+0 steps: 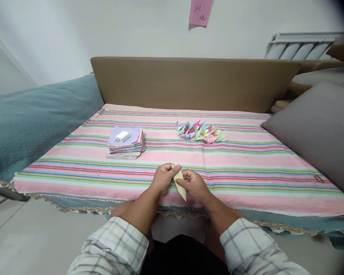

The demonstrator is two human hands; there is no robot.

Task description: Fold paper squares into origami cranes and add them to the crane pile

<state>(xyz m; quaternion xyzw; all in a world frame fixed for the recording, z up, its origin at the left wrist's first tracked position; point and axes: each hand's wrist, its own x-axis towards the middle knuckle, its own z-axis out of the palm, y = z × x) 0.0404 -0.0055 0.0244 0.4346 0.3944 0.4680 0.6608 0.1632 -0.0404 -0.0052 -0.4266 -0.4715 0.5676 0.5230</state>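
Note:
Between my two hands is a pale yellow folded piece of paper (181, 189), a narrow shape with a pointed lower end. My left hand (163, 178) pinches its upper end between thumb and fingers. My right hand (195, 185) grips its right side, the thumb lying across the middle. Beyond my hands, a cluster of folded paper cranes (199, 131) in several colours rests on the striped cloth (160, 152). To the left is a stack of coloured paper sheets (126, 149), with a white plug adapter (122, 136) on top.
The striped cloth covers a sofa seat with a brown backrest (189, 82). A blue-covered armrest (43, 118) stands at the left, a grey cushion (321, 126) at the right. A pink note (200, 13) hangs on the wall, and a small brown object (319, 178) lies near the cushion.

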